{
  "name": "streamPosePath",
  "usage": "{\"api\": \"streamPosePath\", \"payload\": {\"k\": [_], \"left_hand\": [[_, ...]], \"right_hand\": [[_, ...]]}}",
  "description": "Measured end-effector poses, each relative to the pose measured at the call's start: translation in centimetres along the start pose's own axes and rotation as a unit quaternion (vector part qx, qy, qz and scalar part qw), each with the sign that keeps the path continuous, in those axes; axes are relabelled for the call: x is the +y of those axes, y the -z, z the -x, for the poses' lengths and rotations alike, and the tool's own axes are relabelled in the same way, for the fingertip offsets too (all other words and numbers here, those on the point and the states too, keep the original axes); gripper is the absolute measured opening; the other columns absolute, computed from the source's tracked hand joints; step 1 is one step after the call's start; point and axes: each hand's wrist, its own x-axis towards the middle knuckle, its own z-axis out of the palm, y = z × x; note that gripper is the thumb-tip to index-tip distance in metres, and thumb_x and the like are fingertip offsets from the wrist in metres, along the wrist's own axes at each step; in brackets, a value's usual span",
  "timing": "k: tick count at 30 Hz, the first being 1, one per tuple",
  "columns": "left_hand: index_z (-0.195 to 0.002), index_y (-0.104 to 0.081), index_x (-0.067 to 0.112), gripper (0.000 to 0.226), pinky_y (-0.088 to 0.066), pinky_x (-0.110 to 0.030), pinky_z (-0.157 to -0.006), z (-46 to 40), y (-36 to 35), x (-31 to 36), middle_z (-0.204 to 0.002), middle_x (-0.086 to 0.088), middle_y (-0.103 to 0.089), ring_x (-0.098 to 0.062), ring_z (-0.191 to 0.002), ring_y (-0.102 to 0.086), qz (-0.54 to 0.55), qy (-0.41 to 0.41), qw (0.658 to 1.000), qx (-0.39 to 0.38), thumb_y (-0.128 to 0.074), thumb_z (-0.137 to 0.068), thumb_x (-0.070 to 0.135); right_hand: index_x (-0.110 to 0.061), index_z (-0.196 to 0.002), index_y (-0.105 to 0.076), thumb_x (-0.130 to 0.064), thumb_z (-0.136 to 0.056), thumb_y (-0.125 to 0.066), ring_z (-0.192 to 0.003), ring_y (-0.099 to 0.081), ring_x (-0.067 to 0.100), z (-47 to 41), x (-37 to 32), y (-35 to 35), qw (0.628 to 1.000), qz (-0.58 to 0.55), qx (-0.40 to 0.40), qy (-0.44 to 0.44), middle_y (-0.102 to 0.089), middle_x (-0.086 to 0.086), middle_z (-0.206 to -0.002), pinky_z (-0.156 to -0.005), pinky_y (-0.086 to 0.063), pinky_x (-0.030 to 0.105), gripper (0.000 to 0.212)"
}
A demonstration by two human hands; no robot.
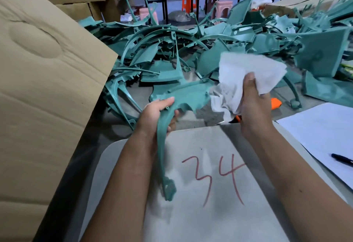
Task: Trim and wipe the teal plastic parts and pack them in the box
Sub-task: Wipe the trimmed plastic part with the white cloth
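I see a grey table (122, 127) carrying everything. A heap of teal plastic parts (191, 50) lies across its far half. Nearer than the heap, a grey board (210, 222) marked "34" in red rests at the table's edge. Right of the board lies a white sheet (321, 131) with a black pen (342, 159) on it. Left of the board stands a cardboard box (38, 89).

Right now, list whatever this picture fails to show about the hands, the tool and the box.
- Orange-handled tool, head view: mostly hidden behind the right hand and white cloth.
- Box: only its flap shows; the inside is out of frame.
- Left hand fingertips: behind the teal part.
- Far pile: blurred.
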Motion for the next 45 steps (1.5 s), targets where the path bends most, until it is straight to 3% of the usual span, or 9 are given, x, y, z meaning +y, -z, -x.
{"api": "streamPosePath", "payload": {"k": [6,14,20,25,28,32,37,42,45], "left_hand": [[-0.097,-0.064,0.016,0.009,-0.033,-0.02,-0.037,0.8,0.0,0.3,-0.071,-0.005,-0.063,-0.014,-0.054,-0.055,-0.097,-0.113,0.988,-0.047,-0.065,-0.088,0.017],[-0.108,-0.069,0.019,0.022,-0.037,-0.023,-0.041,1.0,0.3,0.9,-0.078,-0.005,-0.065,-0.017,-0.06,-0.058,-0.151,-0.125,0.975,-0.104,-0.067,-0.086,0.021],[-0.118,-0.069,0.014,0.036,-0.035,-0.018,-0.037,1.8,2.9,2.0,-0.077,-0.012,-0.059,-0.015,-0.052,-0.05,-0.174,-0.074,0.969,-0.156,-0.07,-0.084,0.027],[-0.118,-0.072,0.019,0.028,-0.038,-0.017,-0.039,2.5,2.9,2.3,-0.086,-0.012,-0.067,-0.011,-0.054,-0.054,-0.205,-0.067,0.962,-0.167,-0.066,-0.09,0.022],[-0.119,-0.071,0.017,0.031,-0.037,-0.018,-0.037,2.7,2.9,2.5,-0.081,-0.011,-0.07,-0.011,-0.05,-0.054,-0.237,-0.061,0.954,-0.172,-0.066,-0.089,0.023],[-0.116,-0.069,0.01,0.035,-0.035,-0.02,-0.038,2.4,2.1,2.4,-0.072,-0.009,-0.067,-0.019,-0.048,-0.046,-0.297,-0.053,0.94,-0.162,-0.067,-0.085,0.027],[-0.118,-0.067,0.005,0.032,-0.05,-0.025,-0.042,2.6,2.0,2.3,-0.092,-0.013,-0.076,-0.017,-0.059,-0.068,-0.309,-0.024,0.938,-0.158,-0.071,-0.088,0.015],[-0.116,-0.067,0.007,0.03,-0.048,-0.072,-0.093,2.7,0.3,1.2,-0.108,-0.016,-0.076,-0.053,-0.103,-0.067,-0.334,-0.032,0.926,-0.175,-0.073,-0.086,0.008],[-0.117,-0.067,0.01,0.031,-0.053,-0.058,-0.092,2.9,-0.2,1.0,-0.109,-0.014,-0.074,-0.038,-0.108,-0.069,-0.346,-0.055,0.918,-0.186,-0.071,-0.087,0.007]], "right_hand": [[-0.001,-0.128,-0.064,-0.017,-0.094,-0.072,-0.095,-0.075,0.039,1.7,-0.1,-0.6,0.951,-0.093,-0.233,-0.182,-0.074,0.022,-0.117,-0.071,-0.063,0.047,0.038],[-0.034,-0.085,-0.081,-0.041,-0.093,-0.073,-0.101,-0.07,0.049,1.5,0.5,-0.6,0.991,0.048,-0.115,-0.057,-0.068,0.03,-0.11,-0.081,-0.052,0.073,0.013],[-0.021,-0.08,-0.061,-0.045,-0.099,-0.066,-0.05,-0.065,0.017,-0.5,0.0,0.6,0.992,0.115,0.048,0.004,-0.067,-0.01,-0.059,-0.051,-0.054,0.038,0.031],[-0.008,-0.116,-0.072,-0.04,-0.093,-0.071,-0.076,-0.077,0.024,-0.2,-0.8,1.3,0.958,0.006,-0.227,-0.174,-0.08,0.009,-0.096,-0.058,-0.061,0.035,0.04],[0.009,-0.111,-0.068,-0.011,-0.101,-0.065,-0.067,-0.071,0.022,-0.3,-1.5,1.9,0.946,0.137,-0.291,-0.038,-0.075,0.017,-0.084,-0.055,-0.056,0.029,0.023],[0.002,-0.085,-0.07,-0.003,-0.09,-0.065,-0.049,-0.067,0.032,-0.2,-1.1,1.7,0.903,0.35,-0.219,0.121,-0.067,0.022,-0.065,-0.036,-0.041,0.03,0.009],[-0.011,-0.075,-0.062,-0.007,-0.078,-0.046,-0.06,-0.047,0.026,-0.6,-0.8,1.7,0.846,0.398,-0.035,0.354,-0.053,-0.002,-0.064,-0.052,-0.034,0.039,0.016],[-0.028,-0.108,-0.059,-0.046,-0.101,-0.049,-0.106,-0.055,0.026,0.9,0.0,0.2,0.847,0.341,-0.274,0.303,-0.058,0.002,-0.111,-0.093,-0.046,0.043,0.021],[-0.043,-0.097,-0.068,-0.05,-0.104,-0.042,-0.091,-0.062,-0.002,2.3,0.2,-0.8,0.851,0.313,-0.358,0.222,-0.067,-0.021,-0.093,-0.08,-0.046,0.02,0.027]]}}
